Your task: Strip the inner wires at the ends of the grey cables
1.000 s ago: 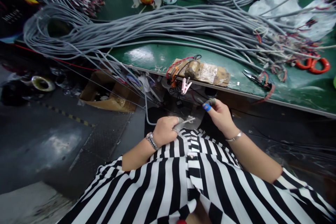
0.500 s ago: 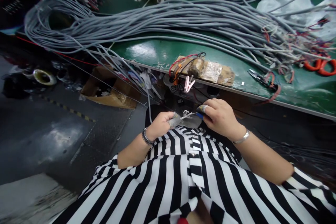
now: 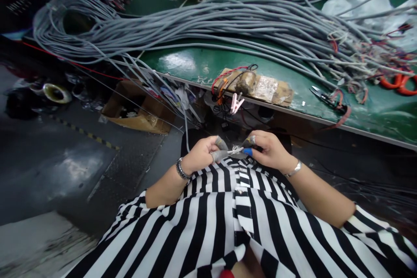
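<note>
My left hand (image 3: 203, 153) pinches the end of a grey cable, its fingertips wrapped in grey covers. Thin pale wires (image 3: 235, 150) fan out from that end between my two hands, in front of the striped shirt. The cable (image 3: 186, 132) hangs from the bench and runs down behind my left hand. My right hand (image 3: 272, 151), with one grey and one blue fingertip cover, closes its thumb and finger on the wires' tips. How many strands it grips is too small to make out.
A long bundle of grey cables (image 3: 202, 21) lies across the green bench (image 3: 176, 63). Along its front edge are a taped wooden block (image 3: 265, 88), a pink clip (image 3: 236, 103) and cutters (image 3: 329, 99). Orange-handled scissors (image 3: 407, 83) lie right. A cardboard box (image 3: 140, 121) stands below left.
My right hand has moved left and slightly down, closer to my left hand. The strand stretched between the hands has become a short tuft. My left fingers have shifted on the cable end.
</note>
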`<state>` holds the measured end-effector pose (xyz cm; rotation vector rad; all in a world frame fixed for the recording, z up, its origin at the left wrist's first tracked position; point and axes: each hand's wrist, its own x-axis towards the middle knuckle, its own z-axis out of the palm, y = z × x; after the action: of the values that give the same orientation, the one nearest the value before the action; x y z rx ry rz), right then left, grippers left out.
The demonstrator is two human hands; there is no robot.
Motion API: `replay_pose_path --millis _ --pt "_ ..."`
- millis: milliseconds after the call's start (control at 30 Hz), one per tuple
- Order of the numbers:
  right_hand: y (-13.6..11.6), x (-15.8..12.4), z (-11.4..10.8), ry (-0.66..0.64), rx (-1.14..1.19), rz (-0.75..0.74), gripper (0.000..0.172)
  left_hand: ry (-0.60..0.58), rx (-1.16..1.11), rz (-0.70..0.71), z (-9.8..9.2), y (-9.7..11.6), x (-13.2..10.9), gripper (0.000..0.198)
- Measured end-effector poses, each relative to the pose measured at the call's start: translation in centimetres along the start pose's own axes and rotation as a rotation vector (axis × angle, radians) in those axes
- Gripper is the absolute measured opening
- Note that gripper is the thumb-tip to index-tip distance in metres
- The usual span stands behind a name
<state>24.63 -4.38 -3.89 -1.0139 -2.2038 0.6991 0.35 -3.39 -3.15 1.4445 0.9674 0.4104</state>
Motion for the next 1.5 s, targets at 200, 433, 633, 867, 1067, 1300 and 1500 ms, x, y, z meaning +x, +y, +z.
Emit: replay_pose_path --millis 200,433,633,867,1067,1300,1500 --pt "-0.1 -0.6 1.5 0.055 0.161 0.152 0.019 0.102 0.231 0.298 -0.3 -0.5 -0.3 0.017" --pt "-0.7 -1.2 1.7 0.116 -0.257 0.096 0.013 0.272 0.478 0.364 -0.2 -2.2 -0.2 0.019" --pt "-0.6 -1.7 2.5 0.188 -0.351 0.084 0.01 0.177 0.4 0.272 0.0 -1.3 -0.3 0.018" --pt "-1.2 -1.3 2.6 0.188 -0.145 0.318 0.009 0.097 0.202 0.144 0.1 -0.7 0.0 0.017" --pt "-1.0 -1.5 2.0 0.097 -0.203 -0.044 0.003 0.178 0.169 0.086 0.4 -1.5 0.3 0.014" --pt "-0.6 -1.0 3.4 0.28 -0.086 0.383 0.011 0.119 0.291 0.124 0.7 -1.5 0.3 0.011" --pt "-1.0 -1.5 2.7 0.067 0.055 0.168 0.017 0.243 0.418 0.109 0.8 -1.8 0.8 0.012"
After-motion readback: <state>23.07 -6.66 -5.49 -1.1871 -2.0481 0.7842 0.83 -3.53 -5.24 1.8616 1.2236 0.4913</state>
